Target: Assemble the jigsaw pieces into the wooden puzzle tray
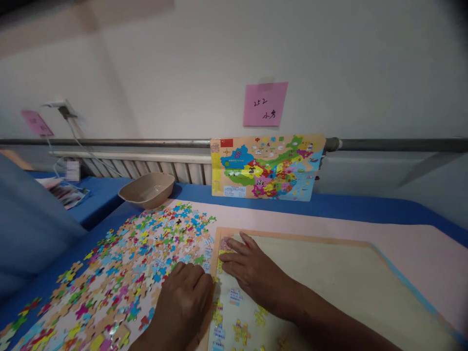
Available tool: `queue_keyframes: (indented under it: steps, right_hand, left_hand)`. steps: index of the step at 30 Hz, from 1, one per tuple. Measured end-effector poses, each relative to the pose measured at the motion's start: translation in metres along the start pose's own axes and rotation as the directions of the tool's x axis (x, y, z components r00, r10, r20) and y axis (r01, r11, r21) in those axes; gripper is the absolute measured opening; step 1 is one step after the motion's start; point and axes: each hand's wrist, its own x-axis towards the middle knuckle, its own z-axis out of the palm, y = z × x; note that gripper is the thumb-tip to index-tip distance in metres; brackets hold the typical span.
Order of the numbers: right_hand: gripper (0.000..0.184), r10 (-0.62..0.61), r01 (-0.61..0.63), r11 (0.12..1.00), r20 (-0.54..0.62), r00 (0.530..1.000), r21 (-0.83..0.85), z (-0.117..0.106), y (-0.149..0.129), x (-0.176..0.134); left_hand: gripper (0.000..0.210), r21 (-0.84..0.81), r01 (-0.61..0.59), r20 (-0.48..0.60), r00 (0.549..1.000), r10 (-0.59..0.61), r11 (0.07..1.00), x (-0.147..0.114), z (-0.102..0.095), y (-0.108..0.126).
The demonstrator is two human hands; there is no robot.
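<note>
My right hand (258,273) reaches over the upper left corner of a puzzle board (329,273). Its fingers are stretched out and touch joined puzzle pieces (221,263), pink and yellow, along the inner edge. My left hand (185,292) is closed beside the board's left border, knuckles up; whatever its fingers hold, if anything, is hidden. Below the right hand, a piece with printed text (236,296) and a yellow cluster of pieces (241,332) lie on the board. Left of it spreads a heap of loose colourful puzzle pieces (146,248).
A beige plastic basin (148,190) stands behind the heap. A printed map sheet (268,168) hangs from the pipe (383,145) along the wall. A pink note (265,105) is stuck above it. At left are a blue cloth (32,229) and a plugged-in cable (73,129).
</note>
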Motion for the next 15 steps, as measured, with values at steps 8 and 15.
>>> queue_keyframes:
  steps: [8, 15]
  right_hand:
    - [0.021, -0.023, 0.022, 0.999, -0.022, 1.0, -0.035, 0.001, 0.003, 0.0]
    - [0.024, 0.188, -0.141, 0.958, -0.177, 0.966, 0.25, -0.017, -0.017, -0.002]
  left_hand:
    - [0.031, -0.029, 0.043, -0.007, 0.999, -0.043, 0.999, -0.004, 0.006, -0.002]
    - [0.023, -0.041, -0.028, -0.113, 0.993, 0.023, 0.999, 0.006, -0.011, 0.005]
